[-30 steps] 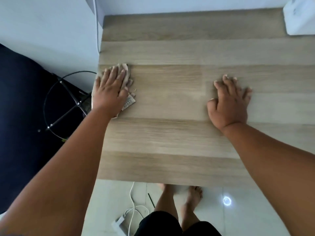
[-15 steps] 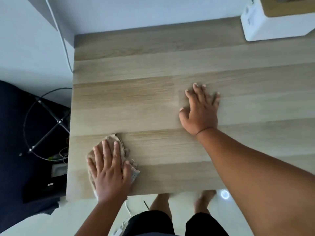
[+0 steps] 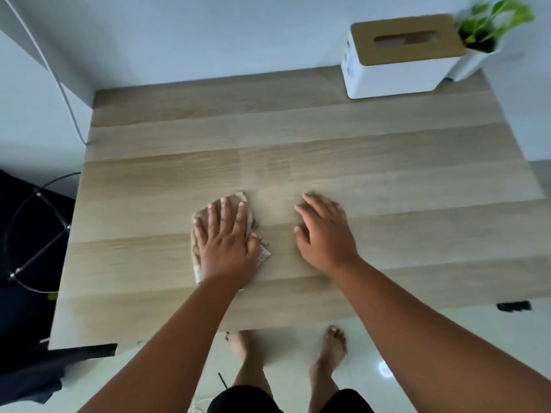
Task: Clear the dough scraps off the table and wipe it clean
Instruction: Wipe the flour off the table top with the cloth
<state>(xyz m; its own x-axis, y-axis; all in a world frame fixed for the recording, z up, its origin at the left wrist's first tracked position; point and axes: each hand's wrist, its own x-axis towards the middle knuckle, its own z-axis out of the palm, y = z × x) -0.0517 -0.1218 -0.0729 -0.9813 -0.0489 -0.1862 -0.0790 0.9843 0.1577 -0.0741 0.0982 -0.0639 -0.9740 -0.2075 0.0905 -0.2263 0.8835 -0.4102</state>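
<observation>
I am viewing the table (image 3: pixel 387 162) from the head camera, looking down over both forearms. At the far left, a dark wire-frame stand (image 3: pixel 35 234) is sitting on the floor beside the table edge, and a white cable (image 3: pixel 64 93) is running down the wall. On the table, left of centre, the left hand (image 3: pixel 226 242) is pressing flat on a crumpled beige cloth (image 3: pixel 262 254), fingers straight and slightly spread; the cloth is showing past the fingertips and at the thumb side. Just beside it to the right, not touching the cloth, the right hand (image 3: pixel 325 234) is lying palm-down on the bare wood, fingers relaxed and gripping nothing; its outline is blurring, so I cannot tell whether it is fully touching the surface. I am seeing no dough scraps on the visible wood. At the far right corner, a white tissue box (image 3: pixel 396 70) with a tan lid is standing against the wall, and a green plant (image 3: pixel 492 19) in a white pot is touching its right side. Below the near edge, two bare feet (image 3: pixel 331 344) are standing on the pale floor.
</observation>
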